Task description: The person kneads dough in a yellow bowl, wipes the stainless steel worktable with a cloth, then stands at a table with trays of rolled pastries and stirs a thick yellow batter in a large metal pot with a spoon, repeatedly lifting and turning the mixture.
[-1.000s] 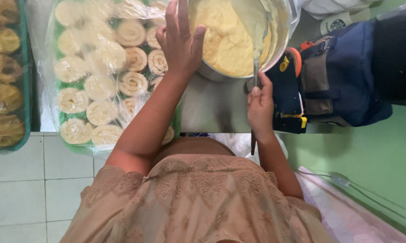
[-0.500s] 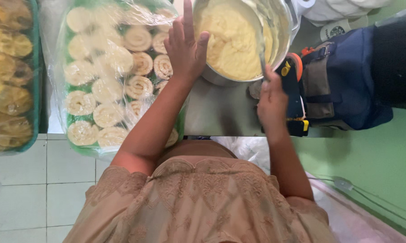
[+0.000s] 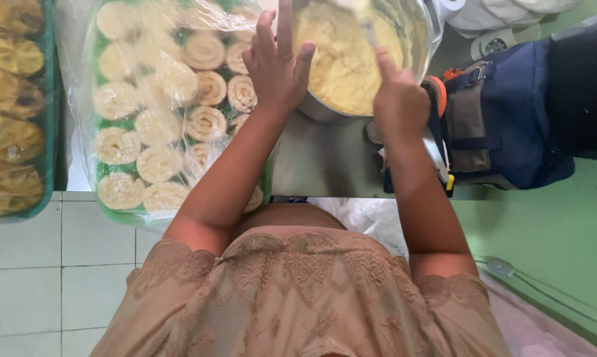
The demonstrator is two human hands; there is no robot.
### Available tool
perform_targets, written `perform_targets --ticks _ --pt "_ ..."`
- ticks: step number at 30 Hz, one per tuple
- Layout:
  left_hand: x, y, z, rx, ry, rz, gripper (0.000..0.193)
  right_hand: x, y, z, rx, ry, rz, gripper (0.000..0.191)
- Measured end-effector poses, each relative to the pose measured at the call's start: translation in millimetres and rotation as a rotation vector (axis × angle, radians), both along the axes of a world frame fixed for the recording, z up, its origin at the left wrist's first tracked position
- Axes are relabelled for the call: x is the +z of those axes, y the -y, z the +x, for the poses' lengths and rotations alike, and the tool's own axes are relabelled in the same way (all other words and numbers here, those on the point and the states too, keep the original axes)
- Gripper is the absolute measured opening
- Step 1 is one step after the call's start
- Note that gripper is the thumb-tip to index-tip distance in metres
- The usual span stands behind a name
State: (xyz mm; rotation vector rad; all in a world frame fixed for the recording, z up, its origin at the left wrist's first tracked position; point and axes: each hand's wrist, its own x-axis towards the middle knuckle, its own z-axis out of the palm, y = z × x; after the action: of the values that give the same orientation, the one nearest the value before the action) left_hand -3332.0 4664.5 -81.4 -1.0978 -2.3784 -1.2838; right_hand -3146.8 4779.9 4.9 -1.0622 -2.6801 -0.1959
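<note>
Grey bench (image 3: 325, 165) carries a steel bowl (image 3: 417, 39) of pale yellow batter (image 3: 338, 59); the right hand (image 3: 399, 99) is clenched on a stirring tool (image 3: 364, 14) in it, apparently mid-mixing, while the left hand (image 3: 278, 63) presses open-fingered against the bowl's side, beside a wrapped tray of coiled dough rounds (image 3: 159, 112).

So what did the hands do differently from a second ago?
The right hand climbed from the table edge up to the bowl, lifting its utensil into the yellow batter. The left hand stayed flat against the bowl's side, fingers spread. The tray of spiral dough rolls under plastic and the blue bag did not move.
</note>
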Motion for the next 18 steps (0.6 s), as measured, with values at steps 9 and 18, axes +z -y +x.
perform_targets --ticks 9,18 --pt "2 4 2 0.015 -0.038 0.011 0.073 6 13 -2 -0.051 0.062 0.004 0.054" --pt "3 9 2 -0.01 -0.002 -0.01 0.077 9 14 6 -0.051 0.002 -0.031 0.052"
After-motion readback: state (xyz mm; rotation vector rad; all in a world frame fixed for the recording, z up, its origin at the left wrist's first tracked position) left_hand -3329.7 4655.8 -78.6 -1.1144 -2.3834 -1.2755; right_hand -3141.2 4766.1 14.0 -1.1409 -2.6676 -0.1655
